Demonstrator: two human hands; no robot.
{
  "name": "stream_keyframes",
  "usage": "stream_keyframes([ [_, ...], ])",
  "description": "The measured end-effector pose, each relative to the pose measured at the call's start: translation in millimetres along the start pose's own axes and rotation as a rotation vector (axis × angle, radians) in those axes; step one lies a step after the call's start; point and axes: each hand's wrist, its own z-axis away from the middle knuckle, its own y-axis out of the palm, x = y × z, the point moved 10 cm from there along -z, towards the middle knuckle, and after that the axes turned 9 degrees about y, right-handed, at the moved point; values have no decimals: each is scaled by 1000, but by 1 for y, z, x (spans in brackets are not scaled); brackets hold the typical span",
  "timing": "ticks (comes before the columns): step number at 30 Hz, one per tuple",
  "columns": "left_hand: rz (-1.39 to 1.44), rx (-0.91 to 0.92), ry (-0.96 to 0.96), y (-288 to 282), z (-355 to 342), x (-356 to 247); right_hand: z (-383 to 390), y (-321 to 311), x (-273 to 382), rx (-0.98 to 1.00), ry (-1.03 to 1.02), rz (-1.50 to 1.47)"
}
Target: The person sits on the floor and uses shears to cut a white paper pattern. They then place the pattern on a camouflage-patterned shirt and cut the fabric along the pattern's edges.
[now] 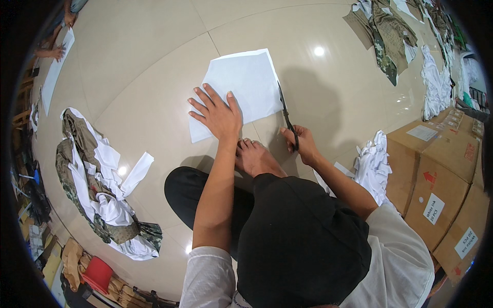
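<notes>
On glossy beige tiles (154, 77) near cartons (427, 177), white sheet (251, 82) beneath wide left grip (221, 117), scissors (287, 118) in right grip (306, 145).

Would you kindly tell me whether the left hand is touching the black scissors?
Apart: the head view shows a plain stretch of white sheet between the left hand and the black scissors.

Smooth and glossy across the floor tiles (149, 61), matt and paper-like on the white sheet (244, 77).
Metal-looking along the dark scissors (285, 114); soft, crumpled and clothlike in the camouflage-and-white bundle (112, 208); matt, of cardboard, on the boxes (436, 167); plastic-looking on the red bucket (97, 274).
</notes>
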Motion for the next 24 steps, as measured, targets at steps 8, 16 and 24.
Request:
stream_keyframes([
  [8,43,14,-11,1,0,1,-7,1,10,-17,-4,-5],
  [16,33,16,-12,3,0,1,-7,1,11,-27,7,-14],
  [24,18,19,-14,2,0,1,-4,1,13,-42,-10,12],
])
